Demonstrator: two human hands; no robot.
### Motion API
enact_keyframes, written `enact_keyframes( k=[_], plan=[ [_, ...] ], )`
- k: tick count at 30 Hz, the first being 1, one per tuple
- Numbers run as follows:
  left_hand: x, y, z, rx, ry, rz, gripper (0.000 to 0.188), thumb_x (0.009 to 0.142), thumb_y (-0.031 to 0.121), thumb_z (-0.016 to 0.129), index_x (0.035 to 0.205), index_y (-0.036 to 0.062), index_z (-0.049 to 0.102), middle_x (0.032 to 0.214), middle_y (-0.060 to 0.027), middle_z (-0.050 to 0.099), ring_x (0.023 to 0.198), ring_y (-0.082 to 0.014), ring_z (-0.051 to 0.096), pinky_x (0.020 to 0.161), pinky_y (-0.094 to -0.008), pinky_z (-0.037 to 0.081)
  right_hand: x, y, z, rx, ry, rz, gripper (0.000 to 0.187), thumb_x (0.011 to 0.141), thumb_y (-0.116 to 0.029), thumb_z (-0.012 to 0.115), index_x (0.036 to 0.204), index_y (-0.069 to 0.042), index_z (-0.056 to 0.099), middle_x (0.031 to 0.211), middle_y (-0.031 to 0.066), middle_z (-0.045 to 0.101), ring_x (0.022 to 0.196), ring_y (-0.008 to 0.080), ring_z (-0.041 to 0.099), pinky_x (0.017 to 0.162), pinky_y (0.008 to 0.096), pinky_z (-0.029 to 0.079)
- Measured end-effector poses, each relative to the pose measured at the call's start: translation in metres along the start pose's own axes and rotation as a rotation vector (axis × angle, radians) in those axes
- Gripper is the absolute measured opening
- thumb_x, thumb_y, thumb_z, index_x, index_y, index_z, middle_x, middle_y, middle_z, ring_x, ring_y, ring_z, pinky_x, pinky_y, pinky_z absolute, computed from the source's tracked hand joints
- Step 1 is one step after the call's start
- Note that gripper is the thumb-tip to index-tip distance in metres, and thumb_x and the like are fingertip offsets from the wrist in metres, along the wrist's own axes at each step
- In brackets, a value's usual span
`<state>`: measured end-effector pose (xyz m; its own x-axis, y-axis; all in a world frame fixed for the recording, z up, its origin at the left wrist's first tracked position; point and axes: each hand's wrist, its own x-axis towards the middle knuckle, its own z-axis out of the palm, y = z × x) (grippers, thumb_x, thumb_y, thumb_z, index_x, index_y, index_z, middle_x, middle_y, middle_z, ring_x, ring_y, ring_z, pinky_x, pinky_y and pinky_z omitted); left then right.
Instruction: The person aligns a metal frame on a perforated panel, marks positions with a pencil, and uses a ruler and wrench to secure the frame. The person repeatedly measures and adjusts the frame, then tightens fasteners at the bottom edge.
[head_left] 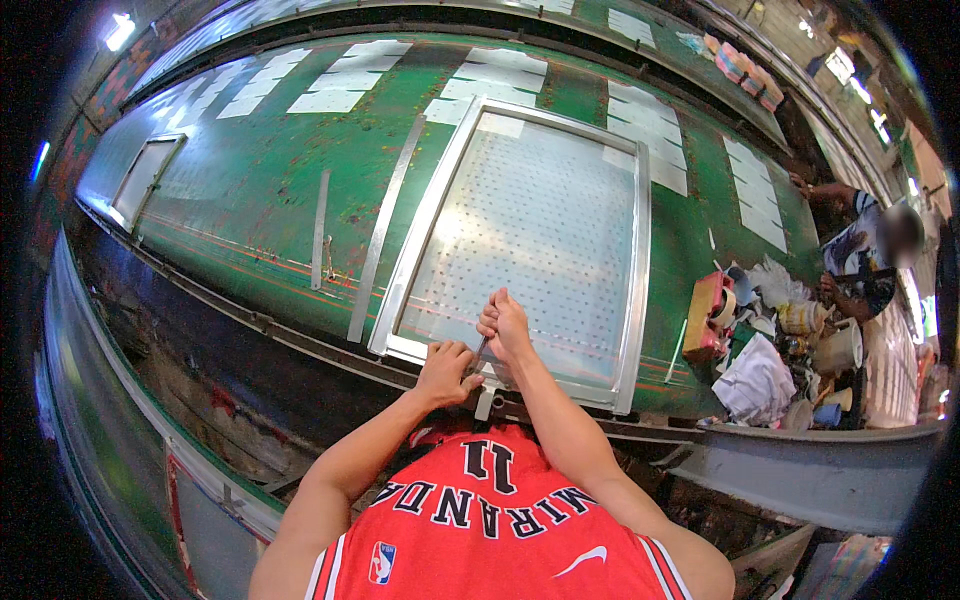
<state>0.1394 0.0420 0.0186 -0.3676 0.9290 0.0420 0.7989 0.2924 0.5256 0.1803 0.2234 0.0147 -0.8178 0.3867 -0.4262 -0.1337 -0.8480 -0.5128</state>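
Observation:
A large silk-screen frame (640, 255) with silvery metal sides lies flat on the green table in front of me. Its pale mesh (540, 230) carries rows of small dark marks. My right hand (504, 324) is closed in a fist over the frame's near side, around a thin dark rod (482, 349) that slants down toward my other hand. Beside it, my left hand (447, 374) has its fingers curled over the near edge; what they grip is hidden. Just below the hands, a small metal bracket (485, 404) juts from the table edge.
Flat metal bars (388, 230) lie left of the frame on the long green table (260, 200). White sheets (350, 80) run in rows along it. A smaller frame (148, 180) rests far left. Containers and rags (755, 380) crowd the right end, near another person (855, 240).

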Motion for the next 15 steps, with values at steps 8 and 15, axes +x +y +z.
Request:
enact_keyframes(
  k=[8, 15],
  plan=[
    [0.009, 0.007, 0.005, -0.070, -0.058, 0.195, 0.050, 0.080, 0.038, 0.076, 0.119, 0.0077, 0.066, 0.116, -0.0116, 0.062, 0.115, -0.0325, 0.055, 0.104, -0.0493, 0.033, -0.030, -0.039, -0.030, -0.141, 0.120, -0.050, 0.033, 0.107, -0.042, 0.050, 0.089, -0.014, 0.047, 0.065, -0.0065, 0.033, 0.049, 0.0041, 0.027, 0.042, 0.0211, 0.025],
    [0.014, 0.016, 0.015, -0.086, -0.057, 0.103, 0.046, 0.079, 0.037, 0.078, 0.114, 0.0075, 0.067, 0.108, -0.0115, 0.063, 0.108, -0.0303, 0.057, 0.098, -0.0477, 0.036, -0.033, -0.018, -0.049, -0.141, 0.249, -0.153, 0.032, 0.109, -0.037, 0.046, 0.087, -0.013, 0.048, 0.062, -0.0071, 0.034, 0.047, 0.0032, 0.026, 0.040, 0.0223, 0.022]
  ],
)
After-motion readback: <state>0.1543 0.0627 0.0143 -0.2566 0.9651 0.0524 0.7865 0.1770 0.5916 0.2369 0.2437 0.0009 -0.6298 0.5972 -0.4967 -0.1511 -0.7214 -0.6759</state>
